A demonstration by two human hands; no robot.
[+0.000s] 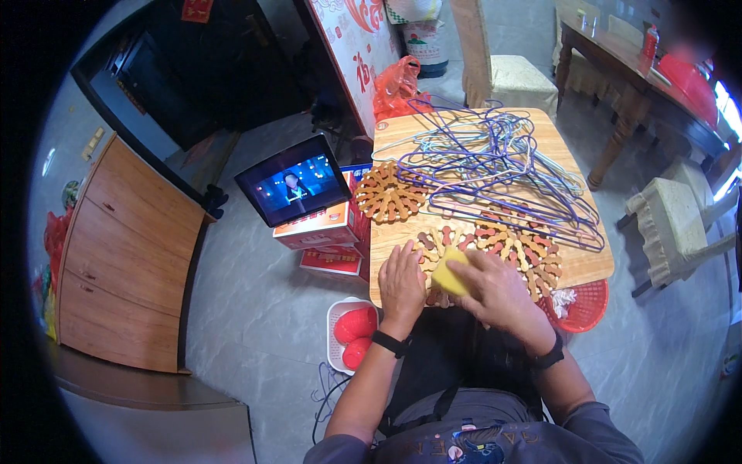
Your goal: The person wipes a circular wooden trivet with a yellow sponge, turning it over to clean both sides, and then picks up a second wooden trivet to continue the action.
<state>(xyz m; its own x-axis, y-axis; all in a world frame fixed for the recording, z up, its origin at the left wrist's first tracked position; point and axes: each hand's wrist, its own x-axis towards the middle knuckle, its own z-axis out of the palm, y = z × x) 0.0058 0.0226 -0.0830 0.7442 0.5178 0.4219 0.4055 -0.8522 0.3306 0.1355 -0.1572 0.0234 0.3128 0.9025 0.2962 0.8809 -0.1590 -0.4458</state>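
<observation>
My right hand [492, 288] is closed on a yellow sponge [450, 272], which it presses against a round wooden trivet [433, 246] made of bone-shaped pieces at the table's near edge. My left hand [402, 280] lies at the left rim of that trivet, fingers stretched out and holding nothing visible. Another wooden trivet [533, 259] in mixed brown tones adjoins it on the right. Farther left sits a darker brown trivet [386, 195]. Part of the trivet under my hands is hidden by the sponge and fingers.
A tangled pile of blue and pale clothes hangers [495, 166] covers the table's far side [390, 127]. Left of it, a tablet [294, 182] leans on red boxes [325, 232]. A red basket [591, 305] stands below right, a white basket [332, 352] with red items below left.
</observation>
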